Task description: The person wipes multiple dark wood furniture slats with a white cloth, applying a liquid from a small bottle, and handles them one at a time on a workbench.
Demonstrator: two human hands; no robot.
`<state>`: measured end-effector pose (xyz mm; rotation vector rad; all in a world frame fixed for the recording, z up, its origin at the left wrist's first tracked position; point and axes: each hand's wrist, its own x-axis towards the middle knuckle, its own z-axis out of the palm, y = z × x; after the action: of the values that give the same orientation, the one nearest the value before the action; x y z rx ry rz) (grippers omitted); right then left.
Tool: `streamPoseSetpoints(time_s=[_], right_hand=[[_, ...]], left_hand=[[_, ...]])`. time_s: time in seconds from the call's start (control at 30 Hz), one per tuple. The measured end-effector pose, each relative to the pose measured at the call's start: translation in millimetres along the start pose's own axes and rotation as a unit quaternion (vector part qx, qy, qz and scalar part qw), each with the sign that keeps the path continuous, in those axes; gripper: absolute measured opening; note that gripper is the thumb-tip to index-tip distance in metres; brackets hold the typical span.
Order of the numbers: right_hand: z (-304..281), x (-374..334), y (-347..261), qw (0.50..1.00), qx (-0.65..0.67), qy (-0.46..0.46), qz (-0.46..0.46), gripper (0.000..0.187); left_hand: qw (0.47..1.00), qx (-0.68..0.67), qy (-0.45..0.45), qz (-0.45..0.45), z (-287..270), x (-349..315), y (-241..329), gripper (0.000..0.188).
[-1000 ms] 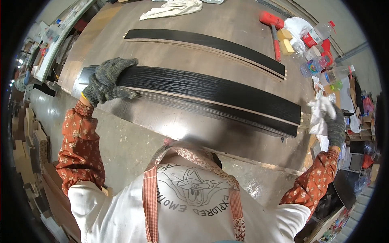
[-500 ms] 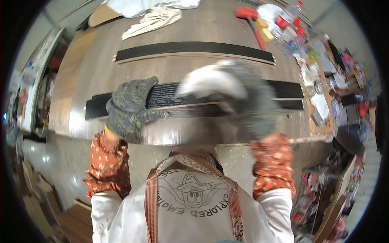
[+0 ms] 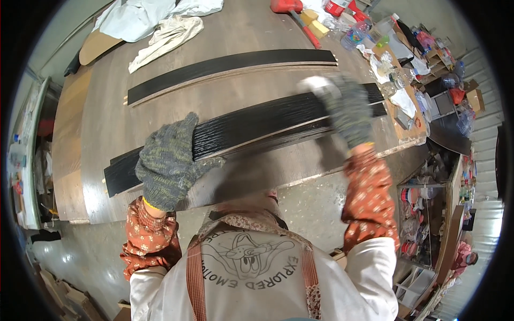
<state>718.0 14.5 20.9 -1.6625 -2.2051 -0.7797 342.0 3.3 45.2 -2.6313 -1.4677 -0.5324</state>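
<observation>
Board (image 3: pixel 246 125) — blk, L hand (image 3: pixel 166 163) spread wide atop; R hand (image 3: pixel 345 104) holds white cloth (image 3: pixel 316 84) — 2nd board (image 3: pixel 230 65) beyond grips.

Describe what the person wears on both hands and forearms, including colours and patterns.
The left hand and right hand wear grey knitted gloves flecked yellow-green; the left has a yellow edge. Rust-red sleeve covers with pale flowers meet white sleeves.

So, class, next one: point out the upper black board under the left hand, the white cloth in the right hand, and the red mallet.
Upper black board (image 3: pixel 254 124): head view, middle of its top face.
White cloth (image 3: pixel 316 84): head view, its blurred visible part.
Red mallet (image 3: pixel 286 6): head view, its striking head.
</observation>
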Motion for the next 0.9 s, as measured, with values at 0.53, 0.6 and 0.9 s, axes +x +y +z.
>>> streamPoseSetpoints(time_s=[0.53, 0.6, 0.9], right_hand=[[-0.7, -3.4, 40.9, 0.989, -0.136, -0.041, -0.035, 0.034], [-18.7, 17.7, -34.4, 0.997, 0.069, -0.001, 0.017, 0.028], [16.5, -19.6, 52.7, 0.992, 0.105, -0.03, 0.062, 0.039]], left_hand=[[1.0, 0.017, -0.017, -0.001, 1.3, -2.9, -3.4, 0.085], [1.0, 0.018, -0.007, 0.001, 0.4, -4.5, -1.8, 0.086], [0.999, 0.046, -0.012, 0.004, 2.5, 0.5, -4.6, 0.086]])
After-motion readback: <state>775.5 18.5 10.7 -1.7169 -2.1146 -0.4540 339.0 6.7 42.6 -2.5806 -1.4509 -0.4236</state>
